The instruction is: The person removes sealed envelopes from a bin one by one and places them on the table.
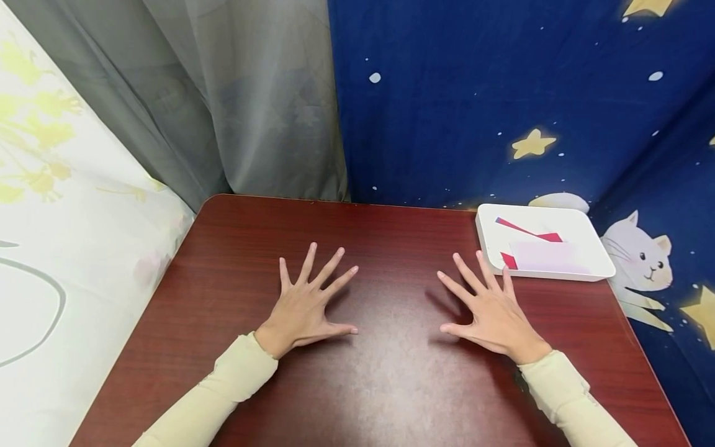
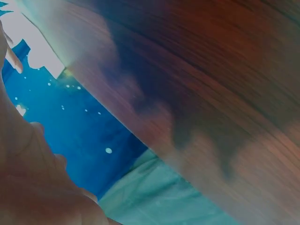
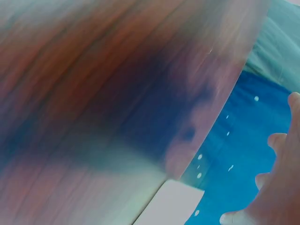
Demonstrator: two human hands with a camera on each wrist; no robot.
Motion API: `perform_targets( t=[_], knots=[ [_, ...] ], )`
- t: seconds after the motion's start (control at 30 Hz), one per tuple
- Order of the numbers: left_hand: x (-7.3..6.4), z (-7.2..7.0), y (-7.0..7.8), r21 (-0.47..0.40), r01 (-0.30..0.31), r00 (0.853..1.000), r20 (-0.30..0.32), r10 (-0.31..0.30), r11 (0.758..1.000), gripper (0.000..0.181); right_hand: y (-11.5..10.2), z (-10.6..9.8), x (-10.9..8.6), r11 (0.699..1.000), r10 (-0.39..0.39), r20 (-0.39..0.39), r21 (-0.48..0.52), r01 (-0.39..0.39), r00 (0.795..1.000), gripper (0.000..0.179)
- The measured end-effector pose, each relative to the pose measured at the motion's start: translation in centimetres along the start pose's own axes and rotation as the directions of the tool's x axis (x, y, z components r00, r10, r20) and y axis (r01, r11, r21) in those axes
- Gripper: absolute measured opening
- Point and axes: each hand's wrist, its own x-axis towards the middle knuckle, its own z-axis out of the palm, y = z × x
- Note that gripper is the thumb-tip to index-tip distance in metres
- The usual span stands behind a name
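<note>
My left hand (image 1: 304, 307) is spread over the left-middle part of the brown wooden table (image 1: 391, 385), fingers straight and apart, holding nothing. Opposite it, my right hand (image 1: 494, 313) has its fingers fanned out in the same way, also with nothing in it. The right fingertips overlap the near left corner of a white shallow box (image 1: 581, 233) in the head view. On that box show a red strip (image 1: 550, 237) and a pale lilac rectangle (image 1: 550, 256). Each wrist view catches only an edge of its hand, with the hand's shadow on the wood.
The white box stands at the table's far right corner. Behind the table hang a grey curtain (image 1: 279, 112) and a dark blue curtain (image 1: 447, 112) with stars and a cat. White floral fabric (image 1: 84, 279) lies along the left side.
</note>
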Motion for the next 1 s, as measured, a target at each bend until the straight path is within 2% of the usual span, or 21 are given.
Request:
perform_targets(
  t=[0.13,0.27,0.4,0.53,0.63,0.8,1.0],
  knots=[
    [-0.2,0.1,-0.8,-0.007,0.011,1.0,-0.014,-0.011,1.0,0.118,1.3,-0.6,-1.1,0.999,0.036,-0.012,-0.016,-0.036,0.999,0.101],
    [0.3,0.3,-1.7,-0.039,0.027,0.999,-0.015,-0.028,0.999,0.117,2.6,-1.0,-1.8,0.996,0.079,-0.014,-0.03,-0.08,0.997,0.101],
    [1.5,0.4,-2.6,-0.067,0.039,0.999,0.01,-0.038,0.997,0.115,4.0,-1.3,-2.2,0.992,0.125,-0.017,-0.029,-0.125,0.992,0.098],
    [3.5,1.0,-3.0,-0.101,0.019,1.0,0.0,-0.019,0.995,0.114,5.7,-1.4,-2.5,0.983,0.18,-0.018,-0.034,-0.18,0.984,0.094],
    [5.3,1.3,-2.6,-0.124,0.008,1.0,0.0,-0.008,0.992,0.112,7.1,-1.4,-2.7,0.973,0.224,-0.015,-0.044,-0.225,0.974,0.093],
    [8.6,2.0,-1.2,-0.183,0.01,0.999,0.043,-0.002,0.983,0.111,9.3,-1.6,-3.1,0.955,0.293,-0.01,-0.038,-0.293,0.956,0.095],
    [12.1,3.0,1.5,-0.285,0.028,0.992,0.122,0.007,0.958,0.106,12.4,-2.4,-4.0,0.91,0.414,-0.005,-0.013,-0.414,0.91,0.096]
  ],
)
